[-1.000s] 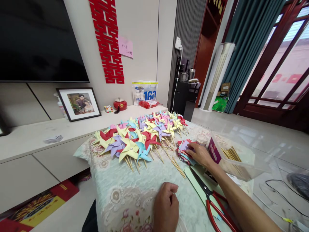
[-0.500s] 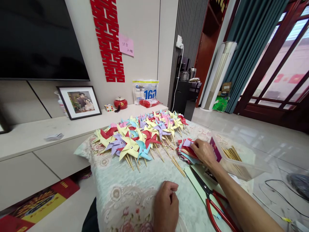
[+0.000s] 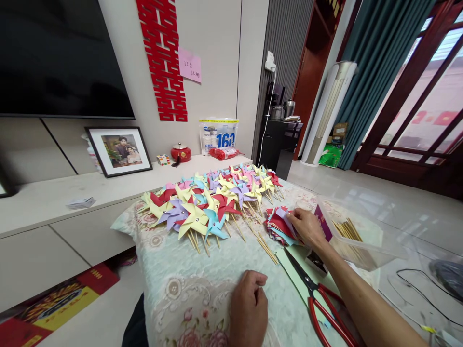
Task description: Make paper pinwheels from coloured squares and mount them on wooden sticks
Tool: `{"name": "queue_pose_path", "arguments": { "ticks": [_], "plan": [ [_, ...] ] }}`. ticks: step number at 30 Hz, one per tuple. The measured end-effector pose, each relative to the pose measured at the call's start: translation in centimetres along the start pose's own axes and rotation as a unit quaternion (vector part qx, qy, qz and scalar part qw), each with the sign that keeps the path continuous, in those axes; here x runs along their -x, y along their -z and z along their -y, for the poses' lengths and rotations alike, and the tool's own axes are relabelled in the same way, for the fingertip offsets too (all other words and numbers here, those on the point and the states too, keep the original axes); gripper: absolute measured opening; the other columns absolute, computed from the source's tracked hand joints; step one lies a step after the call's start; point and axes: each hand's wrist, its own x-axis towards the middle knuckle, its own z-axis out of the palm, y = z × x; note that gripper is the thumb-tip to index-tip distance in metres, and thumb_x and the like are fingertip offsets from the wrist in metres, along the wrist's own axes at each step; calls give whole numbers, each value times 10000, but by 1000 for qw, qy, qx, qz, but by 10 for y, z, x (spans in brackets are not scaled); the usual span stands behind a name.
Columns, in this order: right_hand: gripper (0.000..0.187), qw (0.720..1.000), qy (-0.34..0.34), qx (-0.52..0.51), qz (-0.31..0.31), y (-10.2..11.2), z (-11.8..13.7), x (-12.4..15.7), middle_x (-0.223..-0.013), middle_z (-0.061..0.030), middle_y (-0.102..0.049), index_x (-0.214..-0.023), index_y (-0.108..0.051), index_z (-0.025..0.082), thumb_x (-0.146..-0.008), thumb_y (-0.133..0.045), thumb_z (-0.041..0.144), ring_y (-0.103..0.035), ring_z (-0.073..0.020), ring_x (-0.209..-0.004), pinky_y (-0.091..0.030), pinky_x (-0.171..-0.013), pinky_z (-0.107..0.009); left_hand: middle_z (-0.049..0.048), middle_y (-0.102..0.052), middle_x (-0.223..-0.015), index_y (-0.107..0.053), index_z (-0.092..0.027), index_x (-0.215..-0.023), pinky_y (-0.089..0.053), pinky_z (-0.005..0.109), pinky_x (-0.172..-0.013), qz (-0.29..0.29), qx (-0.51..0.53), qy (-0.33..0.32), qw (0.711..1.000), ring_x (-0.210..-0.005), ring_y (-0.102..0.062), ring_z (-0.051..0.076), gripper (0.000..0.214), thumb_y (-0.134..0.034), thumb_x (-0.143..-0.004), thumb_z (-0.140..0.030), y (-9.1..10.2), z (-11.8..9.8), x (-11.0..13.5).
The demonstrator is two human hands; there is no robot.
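My right hand pinches the edge of a purple paper piece on a stack of coloured paper pieces. The purple piece is tilted up from the red one beneath it. My left hand rests on the tablecloth with its fingers curled closed, and nothing shows in it. Red-handled scissors lie partly open on pale green paper, below my right forearm. Several thin sticks lie left of the stack. Many paper pinwheels on sticks cover the far part of the table.
A clear plastic box with more sticks stands at the table's right side. Behind the table, a low cabinet carries a framed photo, a red pot and a plastic bag. A floral tablecloth covers the table.
My right fingers have drawn back slightly to the right, and the purple piece has tilted up with them. My left hand has stayed in place.
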Motion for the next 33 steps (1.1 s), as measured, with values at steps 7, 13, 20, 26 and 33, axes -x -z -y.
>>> {"name": "queue_pose_path", "arguments": {
  "ticks": [7,13,20,26,33],
  "plan": [
    [288,997,9,-9,-70,-2,-9,0,-712,-73,-715,-706,-626,208,-866,-488,403,-637,-230,-669,-382,-627,-300,88,-720,-878,-642,-185,-856,-504,365,-809,9,-13,6,1000,-893,-688,248,292,-402,-765,-46,0,-1,0],
    [319,991,34,-18,-126,1,-12,0,-680,-75,-695,-714,-617,215,-878,-477,450,-595,-217,-612,-362,-622,-310,83,-722,-877,-643,-192,-848,-501,359,-807,5,-8,5,1000,-891,-685,244,282,-410,-773,-52,1,0,0],
    [361,985,34,-39,-166,4,-16,2,-662,-69,-681,-731,-609,209,-903,-448,484,-584,-203,-588,-372,-602,-299,63,-724,-858,-660,-205,-830,-503,307,-704,-9,0,0,1000,-867,-688,232,278,-438,-748,-60,-1,1,1],
    [379,984,38,-45,-169,5,-19,3,-661,-67,-681,-719,-607,211,-904,-453,503,-580,-199,-592,-375,-598,-299,61,-723,-850,-660,-204,-828,-505,314,-712,-16,-4,-11,1000,-849,-687,229,284,-435,-739,-56,-1,3,1],
    [367,981,42,-59,-182,5,-18,5,-668,-56,-677,-738,-607,209,-907,-460,500,-573,-191,-584,-382,-599,-292,82,-724,-865,-653,-189,-843,-502,354,-773,-1,-10,-8,1000,-873,-682,246,293,-412,-750,-51,0,1,1]
  ]
}}
